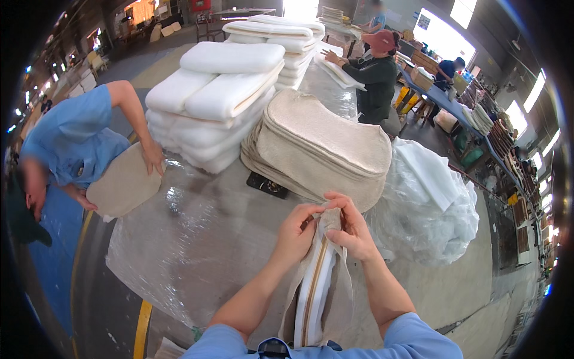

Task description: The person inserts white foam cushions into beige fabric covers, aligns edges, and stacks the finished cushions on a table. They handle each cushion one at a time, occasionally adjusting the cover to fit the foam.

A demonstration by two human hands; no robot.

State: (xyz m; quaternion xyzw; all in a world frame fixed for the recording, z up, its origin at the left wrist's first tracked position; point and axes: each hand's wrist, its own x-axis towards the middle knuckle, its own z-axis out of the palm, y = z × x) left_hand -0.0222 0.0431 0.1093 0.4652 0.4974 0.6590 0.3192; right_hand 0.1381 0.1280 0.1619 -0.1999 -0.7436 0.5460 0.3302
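Note:
A beige fabric cushion cover (342, 293) stands on edge close to my body, its long side opening turned toward me. White padding (323, 290) shows inside, and a tan zipper strip (314, 281) runs lengthwise along the opening. My left hand (297, 234) pinches the cover's far end from the left. From the right, my right hand (348, 226) grips the same end, its thumb bent over the cloth. The fingertips of both hands nearly meet at the top. Just beyond them lies a stack of beige cushions (326, 134), rounded at the corners.
White padding slabs (230, 60) are piled at the back left. A clear plastic bag (427, 209) bulges at right, and plastic sheeting (173, 251) covers the table. A black flat object (266, 185) lies beside the stack. At left, a person in blue (78, 137) handles a beige cushion (125, 182); another person (376, 84) works behind.

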